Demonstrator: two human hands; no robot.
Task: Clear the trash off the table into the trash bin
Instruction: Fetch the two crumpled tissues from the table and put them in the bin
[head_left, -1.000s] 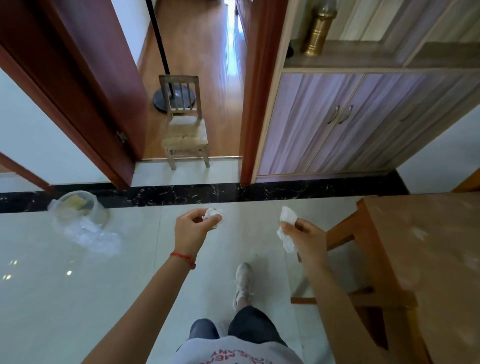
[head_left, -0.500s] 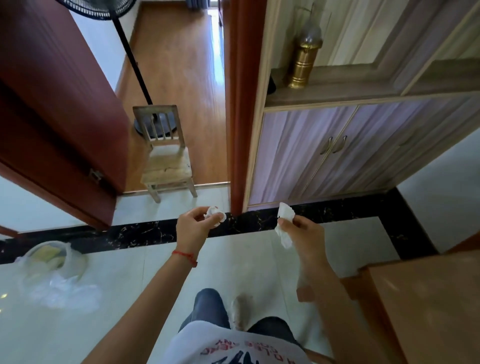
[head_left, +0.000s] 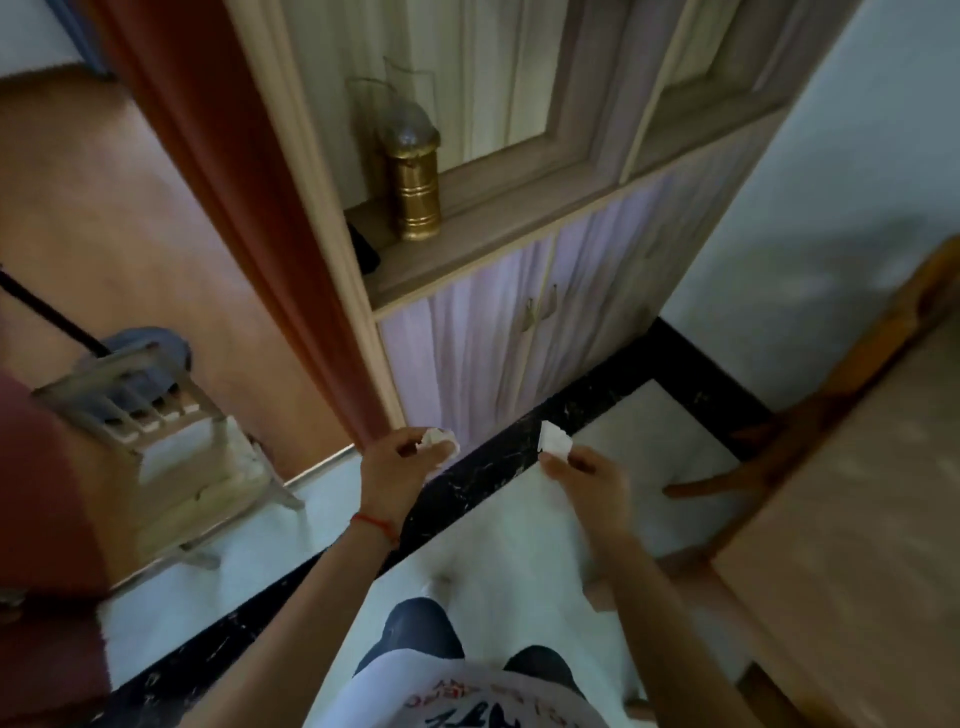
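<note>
1. Head view: you are pinching a crumpled wad (head_left: 439, 440) in your left hand (head_left: 397, 467) and a tissue (head_left: 555, 442) in your right hand (head_left: 587, 480), both off the table (head_left: 852, 509).
2. Dropping both is what is left; no bin is showing.
3. Chair (head_left: 171, 457) is standing left, cabinet (head_left: 519, 332) ahead.

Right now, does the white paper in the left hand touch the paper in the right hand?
Apart. The head view shows the crumpled paper in the left hand and the paper scrap in the right hand, with dark floor between them.
</note>
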